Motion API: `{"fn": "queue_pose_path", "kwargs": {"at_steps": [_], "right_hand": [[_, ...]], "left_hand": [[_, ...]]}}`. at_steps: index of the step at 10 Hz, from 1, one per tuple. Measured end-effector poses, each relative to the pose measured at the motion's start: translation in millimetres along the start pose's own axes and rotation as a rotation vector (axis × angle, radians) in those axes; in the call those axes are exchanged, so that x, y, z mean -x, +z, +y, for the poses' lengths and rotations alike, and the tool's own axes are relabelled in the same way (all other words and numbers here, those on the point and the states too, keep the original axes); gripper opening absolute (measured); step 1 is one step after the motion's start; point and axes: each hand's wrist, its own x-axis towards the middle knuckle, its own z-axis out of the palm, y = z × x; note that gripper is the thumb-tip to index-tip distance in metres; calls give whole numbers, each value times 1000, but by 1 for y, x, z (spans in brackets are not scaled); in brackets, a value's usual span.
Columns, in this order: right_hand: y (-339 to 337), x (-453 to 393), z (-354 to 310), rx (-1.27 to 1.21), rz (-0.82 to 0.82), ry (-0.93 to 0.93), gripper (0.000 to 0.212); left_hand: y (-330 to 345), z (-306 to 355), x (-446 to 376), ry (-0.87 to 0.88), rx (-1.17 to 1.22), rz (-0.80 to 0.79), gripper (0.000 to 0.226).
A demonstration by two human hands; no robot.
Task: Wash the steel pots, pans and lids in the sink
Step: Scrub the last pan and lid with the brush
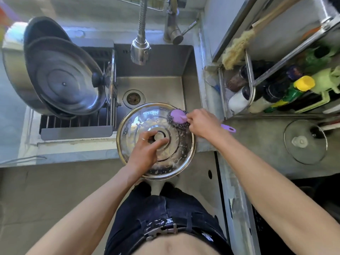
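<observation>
Glass lid (305,142) on the right counter, bottles (272,92) in a rack, brush (237,46) leaning above.

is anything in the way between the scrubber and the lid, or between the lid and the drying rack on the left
Nothing visible lies between them: the right hand presses the purple-handled scrubber straight onto the soapy lid, which the left hand holds by its knob. The rack already holds a big pot and lids, so space looks tight.

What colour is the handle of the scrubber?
Purple, on the steel-wool scrubber in the right hand; head view.
</observation>
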Motion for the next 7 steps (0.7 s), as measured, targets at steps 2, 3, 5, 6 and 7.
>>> {"fn": "queue_pose_path", "kwargs": {"at_steps": [2, 3, 5, 6, 7], "right_hand": [[-18, -39, -78, 97, 27, -206, 22], [-15, -36, -61, 28, 47, -130, 16], [29, 32, 10, -190, 90, 59, 18], [53, 63, 12, -242, 138, 43, 26], [74, 79, 18, -239, 204, 63, 25]], "left_hand": [[4, -9, -3, -60, -31, 2, 56], [-7, 7, -8, -118, -81, 14, 41], [-18, 26, -13, -410, 201, 6, 37], [-20, 28, -10, -388, 281, -5, 35], [-14, 22, -9, -319, 222, 58, 26]]}}
